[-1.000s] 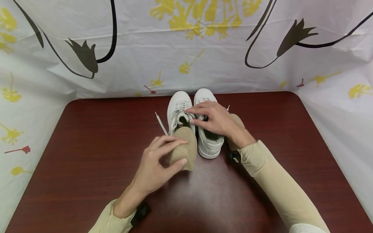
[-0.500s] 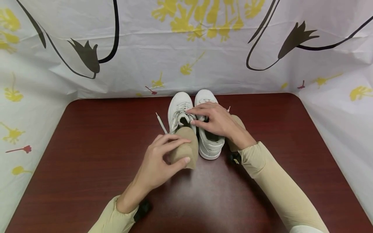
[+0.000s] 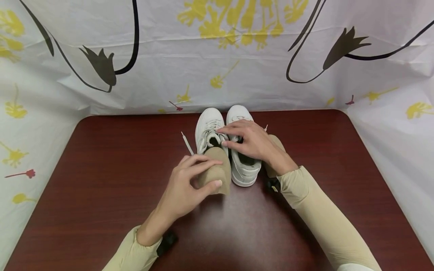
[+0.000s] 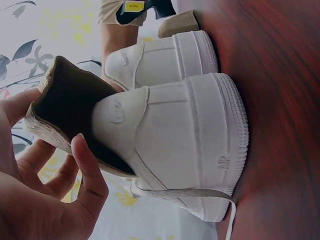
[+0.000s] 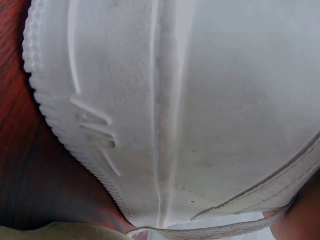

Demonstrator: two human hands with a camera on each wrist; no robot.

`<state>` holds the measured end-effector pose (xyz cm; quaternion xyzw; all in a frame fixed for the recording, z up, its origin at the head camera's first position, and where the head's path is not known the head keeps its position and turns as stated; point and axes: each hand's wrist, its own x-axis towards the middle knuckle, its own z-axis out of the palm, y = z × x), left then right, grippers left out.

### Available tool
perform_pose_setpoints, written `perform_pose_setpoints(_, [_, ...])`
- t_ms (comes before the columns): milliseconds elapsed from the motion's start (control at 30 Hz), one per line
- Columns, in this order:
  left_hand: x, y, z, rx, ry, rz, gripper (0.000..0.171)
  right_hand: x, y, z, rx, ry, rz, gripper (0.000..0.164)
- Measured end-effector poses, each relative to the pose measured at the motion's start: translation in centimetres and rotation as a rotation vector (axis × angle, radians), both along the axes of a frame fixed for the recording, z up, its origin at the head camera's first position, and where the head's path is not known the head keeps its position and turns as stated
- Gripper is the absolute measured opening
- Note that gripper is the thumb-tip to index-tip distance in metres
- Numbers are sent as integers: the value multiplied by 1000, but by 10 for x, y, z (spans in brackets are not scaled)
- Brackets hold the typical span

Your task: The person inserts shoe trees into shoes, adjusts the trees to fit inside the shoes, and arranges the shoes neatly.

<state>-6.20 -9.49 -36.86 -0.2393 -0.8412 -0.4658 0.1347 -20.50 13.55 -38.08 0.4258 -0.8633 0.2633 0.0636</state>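
Two white sneakers stand side by side, toes toward the back: the left sneaker (image 3: 205, 126) and the right sneaker (image 3: 245, 175). My left hand (image 3: 184, 188) holds a tan, hollow shoe insert (image 3: 215, 175) between thumb and fingers. Its rounded end lies over the left sneaker's heel opening. In the left wrist view the insert (image 4: 52, 110) is a curved shell, dark inside, tilted against the heel. My right hand (image 3: 251, 137) reaches across the right sneaker and holds the left sneaker by its laces and collar, fingertips and thumb at the tongue.
A second tan insert (image 3: 276, 141) lies right of the right sneaker, partly behind my right wrist. A loose lace end (image 3: 187, 143) sticks out left of the left sneaker. The dark red table (image 3: 118, 169) meets a patterned white sheet (image 3: 152, 75) at the back.
My left hand has shifted slightly forward and right with the insert, toward the left sneaker's opening. My right hand stays in place on the sneaker.
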Motion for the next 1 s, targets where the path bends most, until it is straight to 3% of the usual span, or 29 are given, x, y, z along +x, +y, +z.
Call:
perform_pose_setpoints(500, [-7, 2, -5, -22, 28, 26, 37, 2, -2, 0, 6, -20, -23, 39])
perform_pose_setpoints(733, [-4, 2, -12, 39, 31, 26, 44, 2, -1, -2, 19, -26, -26, 40])
perform_pose_setpoints(1000, [-7, 3, -13, 73, 72, 40, 47, 3, -1, 1, 10, -17, -29, 39])
